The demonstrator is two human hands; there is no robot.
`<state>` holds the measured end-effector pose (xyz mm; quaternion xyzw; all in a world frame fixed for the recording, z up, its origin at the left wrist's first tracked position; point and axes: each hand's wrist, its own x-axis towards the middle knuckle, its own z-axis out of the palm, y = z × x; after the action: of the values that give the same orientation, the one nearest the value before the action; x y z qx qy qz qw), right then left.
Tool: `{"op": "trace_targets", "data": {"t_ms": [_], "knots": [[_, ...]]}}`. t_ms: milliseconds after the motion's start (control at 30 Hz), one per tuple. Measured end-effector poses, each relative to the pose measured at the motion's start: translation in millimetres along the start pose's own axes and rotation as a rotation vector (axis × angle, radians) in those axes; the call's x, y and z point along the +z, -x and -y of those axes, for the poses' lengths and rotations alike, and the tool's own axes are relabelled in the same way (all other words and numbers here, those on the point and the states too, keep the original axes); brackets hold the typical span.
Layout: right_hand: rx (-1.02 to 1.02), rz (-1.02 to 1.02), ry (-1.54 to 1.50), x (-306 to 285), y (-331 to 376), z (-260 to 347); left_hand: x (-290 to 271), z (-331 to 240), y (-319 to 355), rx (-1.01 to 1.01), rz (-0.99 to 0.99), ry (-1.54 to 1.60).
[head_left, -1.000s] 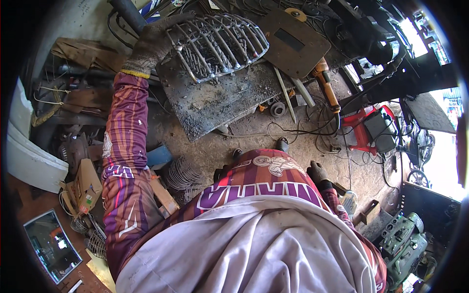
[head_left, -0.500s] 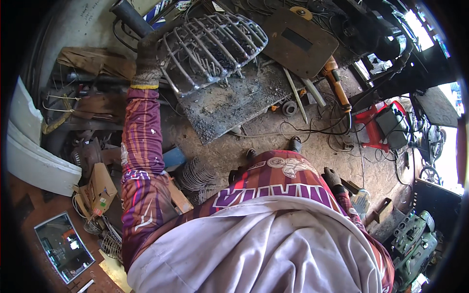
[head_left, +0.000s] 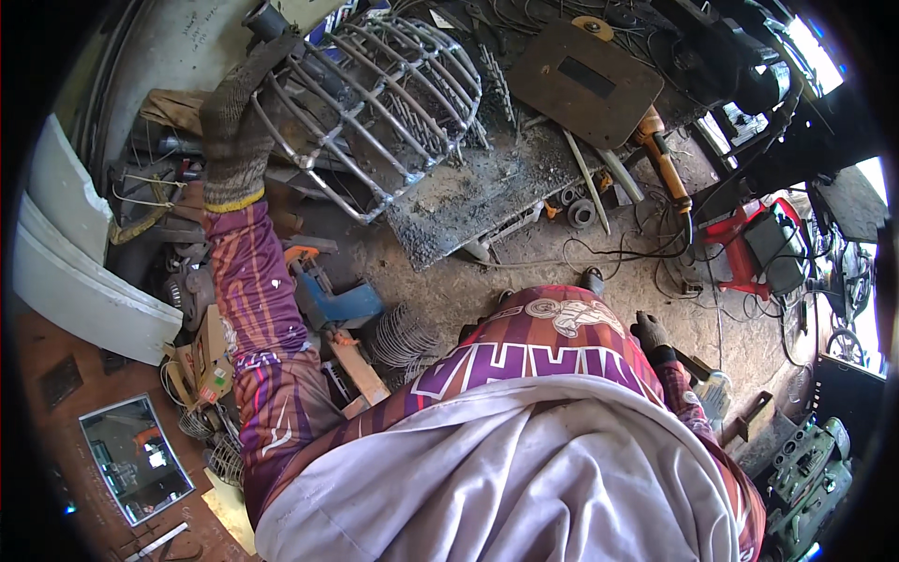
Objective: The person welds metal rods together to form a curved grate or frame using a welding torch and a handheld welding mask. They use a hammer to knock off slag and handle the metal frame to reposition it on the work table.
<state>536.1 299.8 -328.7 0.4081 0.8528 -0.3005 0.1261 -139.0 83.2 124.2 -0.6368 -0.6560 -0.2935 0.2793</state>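
Note:
My left hand [head_left: 234, 131], in a dark knitted glove with a yellow cuff, is stretched out to the upper left and grips the rim of a domed metal wire cage [head_left: 384, 103]. The cage is tilted, with one edge lifted off the dirty steel work plate [head_left: 496, 197]. My right hand [head_left: 651, 332], also gloved, hangs low by my right side near the ground and holds nothing that I can see. My striped sleeve and a pale cloth fill the lower middle of the view.
A brown metal plate [head_left: 585, 80] and an orange-handled tool [head_left: 660, 159] lie on the bench. A blue power tool [head_left: 332, 300], coiled wire [head_left: 398, 337], a red machine [head_left: 758, 248], cables, white panels [head_left: 75, 272] and a mirror [head_left: 136, 459] surround me.
My left hand has tipped the wire cage up and drawn it toward the left. The view has shifted closer to the bench.

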Motion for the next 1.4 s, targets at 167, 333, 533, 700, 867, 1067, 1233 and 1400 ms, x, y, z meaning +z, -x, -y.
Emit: {"op": "trace_targets", "data": {"t_ms": [167,333,533,700,867,1067,1233,1400], "knots": [[-0.112,0.047,0.113,-5.8,6.9,-8.4,-42.8,-57.8,-17.2,-0.252,0.460,-0.136],[0.073,0.166,0.032,-14.3,5.5,3.9,-51.0,-75.2,-28.9,-0.261,0.848,-0.292],[-0.047,0.191,0.084,7.7,-25.2,-4.8,-3.7,-65.3,-74.5,0.027,1.155,-0.629],[0.139,0.452,-0.773,20.3,-68.3,-25.8,66.9,-102.3,-111.9,0.022,1.344,-0.948],[0.379,0.334,-1.140,-4.0,-67.0,-1.4,95.1,-118.5,-106.4,-0.020,1.425,-0.995],[0.180,0.263,-0.634,-2.6,-55.5,-55.6,117.2,-142.7,-116.1,-0.056,1.421,-0.984],[0.235,0.334,-0.629,-9.7,-62.5,-80.9,128.1,-157.3,-119.8,-0.095,1.385,-0.942],[0.352,0.352,-0.949,-12.4,-83.8,-86.1,136.2,-172.4,-124.9,-0.115,1.311,-0.879]]}}
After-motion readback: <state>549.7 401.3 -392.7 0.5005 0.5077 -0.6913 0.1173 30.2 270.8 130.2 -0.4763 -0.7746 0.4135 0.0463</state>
